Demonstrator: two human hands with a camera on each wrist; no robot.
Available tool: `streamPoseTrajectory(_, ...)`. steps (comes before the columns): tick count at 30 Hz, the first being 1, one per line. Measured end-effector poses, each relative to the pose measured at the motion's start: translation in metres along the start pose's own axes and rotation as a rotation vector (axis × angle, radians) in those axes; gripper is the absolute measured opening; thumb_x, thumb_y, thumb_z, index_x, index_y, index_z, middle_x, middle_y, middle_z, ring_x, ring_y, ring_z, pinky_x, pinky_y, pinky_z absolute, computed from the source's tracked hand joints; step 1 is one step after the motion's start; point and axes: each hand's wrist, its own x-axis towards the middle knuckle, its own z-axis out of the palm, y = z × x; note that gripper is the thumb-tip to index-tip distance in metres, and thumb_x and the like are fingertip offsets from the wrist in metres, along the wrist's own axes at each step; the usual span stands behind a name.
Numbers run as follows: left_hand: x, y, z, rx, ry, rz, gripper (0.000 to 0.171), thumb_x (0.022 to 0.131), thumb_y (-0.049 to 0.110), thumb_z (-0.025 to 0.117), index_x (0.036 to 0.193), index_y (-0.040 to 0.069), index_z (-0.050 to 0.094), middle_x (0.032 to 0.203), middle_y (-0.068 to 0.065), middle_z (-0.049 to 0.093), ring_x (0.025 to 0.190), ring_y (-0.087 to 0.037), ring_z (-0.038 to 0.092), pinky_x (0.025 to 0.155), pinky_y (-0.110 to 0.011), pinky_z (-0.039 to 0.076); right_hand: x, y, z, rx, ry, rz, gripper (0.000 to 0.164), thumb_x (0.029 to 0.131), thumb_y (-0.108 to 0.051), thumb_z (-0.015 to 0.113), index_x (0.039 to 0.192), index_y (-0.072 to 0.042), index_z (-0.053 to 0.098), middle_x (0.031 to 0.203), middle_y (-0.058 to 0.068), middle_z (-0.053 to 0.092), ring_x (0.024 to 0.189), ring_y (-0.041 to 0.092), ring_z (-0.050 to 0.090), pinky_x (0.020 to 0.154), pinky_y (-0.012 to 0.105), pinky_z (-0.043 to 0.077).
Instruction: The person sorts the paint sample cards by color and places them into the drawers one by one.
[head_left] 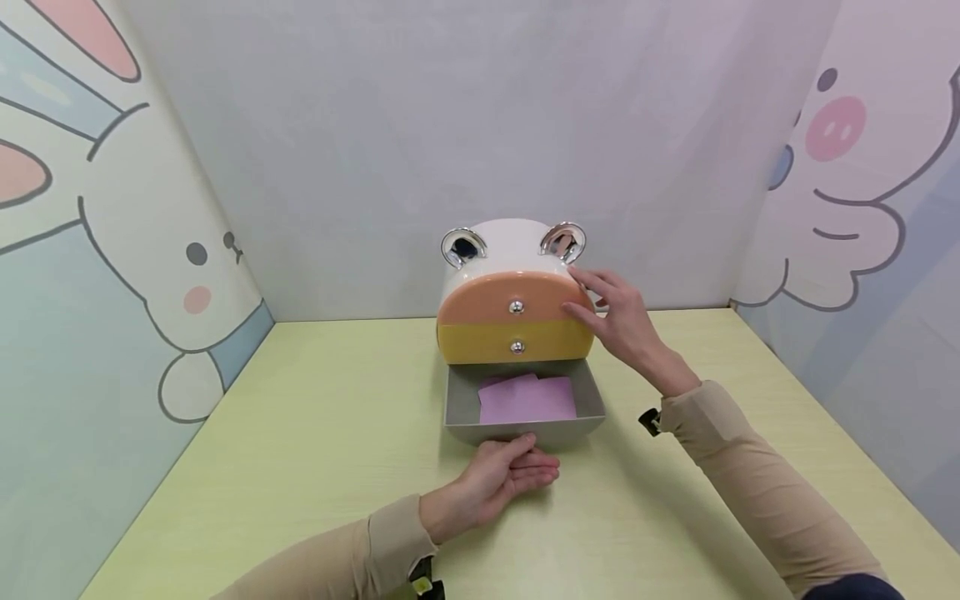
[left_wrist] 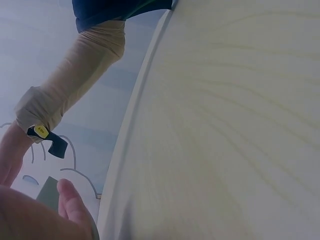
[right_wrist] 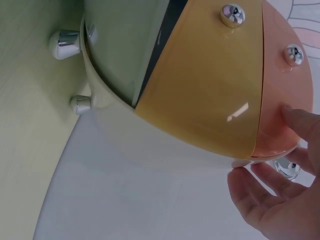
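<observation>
A small frog-shaped drawer box (head_left: 516, 242), white with silver eye-like loops, stands on the table. Its orange drawer (head_left: 480, 302) and yellow drawer (head_left: 480, 342) are closed, each with a silver knob. The grey-green bottom drawer (head_left: 461, 396) is pulled out, with pink paper sheets (head_left: 528, 402) inside. My left hand (head_left: 491, 483) is palm up at this drawer's front, thumb tip at its lower edge and fingers extended; it hides the middle of the front. My right hand (head_left: 618, 321) holds the box's upper right edge, thumb (right_wrist: 300, 120) on the orange front, fingers along the white side.
The pale yellow-green table (head_left: 337, 400) meets a plain grey back wall (head_left: 337, 167). Side panels with a cartoon rabbit (head_left: 150, 250) and a cartoon pig (head_left: 862, 167) enclose it left and right. Short feet (right_wrist: 67, 44) lift the box off the table.
</observation>
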Motion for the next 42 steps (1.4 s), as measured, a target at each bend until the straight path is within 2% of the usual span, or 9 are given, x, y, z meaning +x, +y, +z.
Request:
streamPoseTrajectory(7,0.004,0.002,0.0,-0.005,0.0,0.013,0.047,0.1,0.022,0.051,0.122,-0.019,0.048,0.104,-0.021,0.071,0.09,-0.02,0.072,0.089,-0.032,0.057,0.0,0.0,0.0,-0.007,-0.001,0.0,0.055,0.083,-0.016,0.076,0.134,-0.01,0.058,0.119,0.014,0.062,0.101,0.029,0.06,0.075,0.041,0.054)
streamPoseTrajectory(15,0.009,0.007,0.001,-0.024,0.012,0.027,0.045,0.1,0.02,0.051,0.123,-0.018,0.048,0.103,-0.021,0.071,0.088,-0.019,0.072,0.09,-0.033,0.056,-0.001,0.0,0.0,0.0,0.004,-0.005,0.055,0.083,-0.015,0.075,0.134,-0.009,0.057,0.118,0.015,0.063,0.102,0.035,0.061,0.075,0.042,0.054)
streamPoseTrajectory(20,0.013,0.01,-0.001,-0.029,0.013,0.031,0.044,0.1,0.019,0.05,0.124,-0.018,0.048,0.102,-0.02,0.072,0.087,-0.018,0.072,0.09,-0.032,0.056,-0.001,0.0,0.0,0.0,0.008,-0.005,0.054,0.083,-0.015,0.076,0.134,-0.01,0.058,0.118,0.015,0.063,0.103,0.033,0.061,0.075,0.042,0.055)
streamPoseTrajectory(27,0.023,0.012,-0.004,-0.027,0.026,0.051,0.042,0.101,0.018,0.049,0.124,-0.017,0.049,0.103,-0.022,0.072,0.087,-0.018,0.072,0.09,-0.033,0.056,-0.001,0.0,0.0,0.013,0.001,0.0,0.055,0.083,-0.015,0.076,0.134,-0.009,0.057,0.119,0.016,0.062,0.103,0.032,0.06,0.076,0.048,0.056)
streamPoseTrajectory(42,0.042,0.012,-0.004,-0.001,0.07,0.124,0.04,0.102,0.018,0.047,0.122,-0.016,0.048,0.104,-0.022,0.071,0.082,-0.015,0.071,0.087,-0.032,0.057,-0.001,-0.001,0.001,0.01,-0.011,0.017,0.056,0.084,-0.016,0.075,0.136,-0.01,0.055,0.121,0.017,0.061,0.104,0.034,0.06,0.077,0.048,0.056)
